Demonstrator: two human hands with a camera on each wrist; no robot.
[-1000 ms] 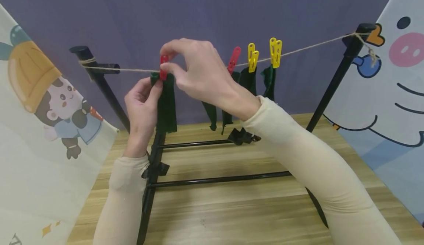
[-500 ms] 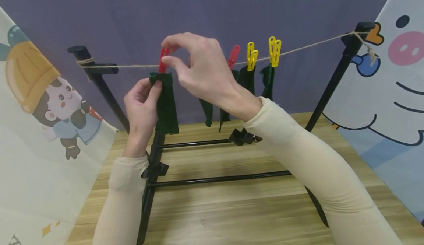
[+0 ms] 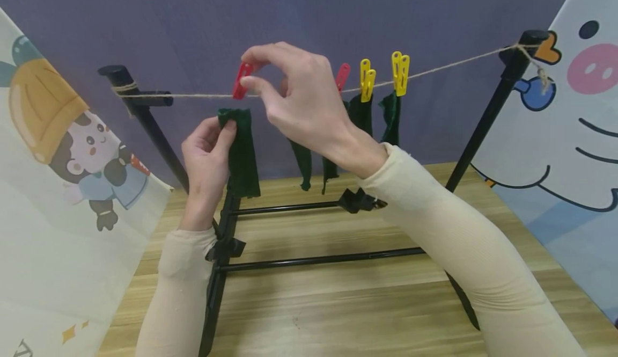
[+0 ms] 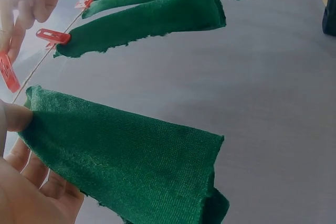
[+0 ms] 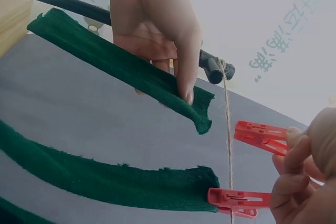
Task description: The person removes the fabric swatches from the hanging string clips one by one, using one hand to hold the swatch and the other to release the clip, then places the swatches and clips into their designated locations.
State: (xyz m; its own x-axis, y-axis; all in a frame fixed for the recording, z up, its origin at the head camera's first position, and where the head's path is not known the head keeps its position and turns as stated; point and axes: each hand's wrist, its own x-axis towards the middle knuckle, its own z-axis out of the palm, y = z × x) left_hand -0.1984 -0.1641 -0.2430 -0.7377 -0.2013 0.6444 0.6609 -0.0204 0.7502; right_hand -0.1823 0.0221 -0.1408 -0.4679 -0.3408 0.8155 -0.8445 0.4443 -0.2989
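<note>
The left hand (image 3: 206, 158), left of the middle of the frame, pinched the top of a green cloth (image 3: 243, 155) between thumb and fingers. The cloth hung down from there, just under the string (image 3: 200, 96) and not touching it. The right hand (image 3: 304, 94), in the upper middle, pinched a red peg (image 3: 241, 82) by its end. The tip of that peg was just beside the string, above the cloth.

In the left wrist view, a second red peg (image 4: 53, 36) at the upper left held a second green cloth (image 4: 147, 19) on the string. More green cloths (image 3: 361, 113) hung to the right of the right hand, with yellow pegs (image 3: 400, 72) on top.

The string went from a black post (image 3: 161, 142) at the left to another black post (image 3: 488, 119) at the right. Black bars (image 3: 318, 261) ran low across the frame, over a wood table (image 3: 314, 314). A big pig (image 3: 594, 71) was drawn at the right. Both arms had cream sleeves (image 3: 449, 212).
</note>
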